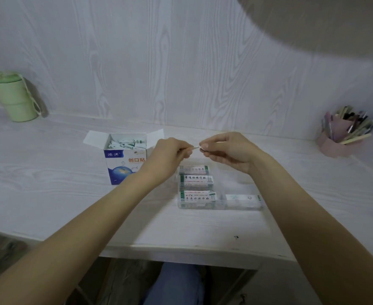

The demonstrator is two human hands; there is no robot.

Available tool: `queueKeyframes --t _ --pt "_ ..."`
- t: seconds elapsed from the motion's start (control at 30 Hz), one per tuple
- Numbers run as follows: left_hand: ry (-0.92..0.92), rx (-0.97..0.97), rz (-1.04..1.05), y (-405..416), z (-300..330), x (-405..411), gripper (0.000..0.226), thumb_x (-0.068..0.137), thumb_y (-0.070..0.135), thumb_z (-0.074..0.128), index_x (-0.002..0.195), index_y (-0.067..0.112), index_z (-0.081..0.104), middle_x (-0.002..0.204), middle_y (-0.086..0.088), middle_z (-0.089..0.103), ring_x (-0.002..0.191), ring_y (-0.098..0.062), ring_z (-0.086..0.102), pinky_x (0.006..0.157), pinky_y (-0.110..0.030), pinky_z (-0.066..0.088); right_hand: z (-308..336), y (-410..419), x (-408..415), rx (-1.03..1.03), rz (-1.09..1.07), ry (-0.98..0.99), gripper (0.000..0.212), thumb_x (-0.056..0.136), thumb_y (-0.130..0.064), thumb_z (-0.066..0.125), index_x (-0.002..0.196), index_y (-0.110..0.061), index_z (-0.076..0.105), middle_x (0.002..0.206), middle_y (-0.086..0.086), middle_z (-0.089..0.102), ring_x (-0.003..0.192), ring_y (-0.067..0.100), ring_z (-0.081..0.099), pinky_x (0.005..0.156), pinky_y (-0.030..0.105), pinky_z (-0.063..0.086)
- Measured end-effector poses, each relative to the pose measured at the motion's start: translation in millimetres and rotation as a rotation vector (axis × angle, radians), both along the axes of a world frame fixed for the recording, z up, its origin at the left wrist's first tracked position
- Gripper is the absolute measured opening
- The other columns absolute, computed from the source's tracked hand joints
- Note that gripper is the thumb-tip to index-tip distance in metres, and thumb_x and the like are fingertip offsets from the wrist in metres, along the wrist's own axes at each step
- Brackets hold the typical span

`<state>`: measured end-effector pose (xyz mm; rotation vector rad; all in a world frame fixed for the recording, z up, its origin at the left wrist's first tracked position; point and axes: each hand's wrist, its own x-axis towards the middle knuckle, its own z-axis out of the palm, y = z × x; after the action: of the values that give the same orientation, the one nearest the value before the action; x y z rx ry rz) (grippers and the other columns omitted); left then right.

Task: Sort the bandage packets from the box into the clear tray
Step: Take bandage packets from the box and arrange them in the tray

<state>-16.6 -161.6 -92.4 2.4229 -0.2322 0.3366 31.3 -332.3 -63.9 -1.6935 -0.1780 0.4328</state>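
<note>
Head cam, only view we get. Person's at a white desk (49,172), both arms out in front. Left hand (170,155) and right hand (229,150) are up above the clear tray (242,206), each pinching one end of a single bandage packet (196,147) btw thumb and fingertips, rest of the fingers curled in. Packet's edge-on to the cam so can't read it, just a thin white strip stretched btw the two hands. My guess: holding it by both ends keeps it flat and squared up so it drops into a slot the same way as the others.

Tray sits right below the hands, a bit to the right of the box (126,164). Already has stacked packets (197,180) in the left compartments, printed side up, plus one pale packet (244,200) in the front right slot. Box is just left of the tray, flaps open, still lots of packets (126,144) jammed in upright, so prob not far along imo. Box and tray close together = short reach each trip.

Off to the sides, well apart: green cup (12,97) far left by the wall, pink pen holder (344,137) far right.
</note>
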Motion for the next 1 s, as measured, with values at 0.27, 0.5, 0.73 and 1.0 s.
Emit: queueKeyframes --t 0.27,0.5,0.73,1.0 --pt "0.119 0.178 0.068 7 -14 3 0.056 0.087 -0.013 0.044 0.136 0.014 0.048 0.143 -0.006 0.042 0.133 -0.02 0.037 0.099 -0.018 0.023 -34 7 9 -0.362 -0.144 -0.252 0.016 0.088 0.003 0.059 0.085 -0.008 0.07 0.078 0.007 0.063 0.065 0.01 0.06 0.053 0.011 0.046" --pt "0.174 0.214 0.03 10 -22 8 0.032 0.096 0.008 0.043 0.122 0.012 0.062 0.133 -0.011 0.05 0.123 -0.022 0.048 0.102 -0.027 0.033 -44 21 6 -0.81 -0.055 -0.584 0.012 0.086 -0.004 0.06 0.086 -0.009 0.07 0.085 0.007 0.067 0.078 0.017 0.06 0.065 0.023 0.049" --pt "0.245 0.25 -0.013 10 -20 5 0.052 0.085 -0.01 0.035 0.124 0.012 0.06 0.142 -0.012 0.04 0.134 -0.024 0.035 0.108 -0.027 0.024 -42 29 5 -0.992 -0.017 -0.58 0.014 0.088 -0.011 0.059 0.09 -0.009 0.073 0.094 0.006 0.07 0.089 0.023 0.064 0.063 0.028 0.044" --pt "-0.049 -0.026 -0.041 18 5 -26 0.029 0.094 0.01 0.048 0.118 0.019 0.062 0.115 0.006 0.061 0.098 -0.006 0.058 0.086 -0.018 0.043 -24 27 -11 -0.611 -0.128 -0.633 0.018 0.091 -0.011 0.055 0.095 -0.012 0.073 0.086 -0.005 0.067 0.077 0.008 0.061 0.061 0.007 0.042"
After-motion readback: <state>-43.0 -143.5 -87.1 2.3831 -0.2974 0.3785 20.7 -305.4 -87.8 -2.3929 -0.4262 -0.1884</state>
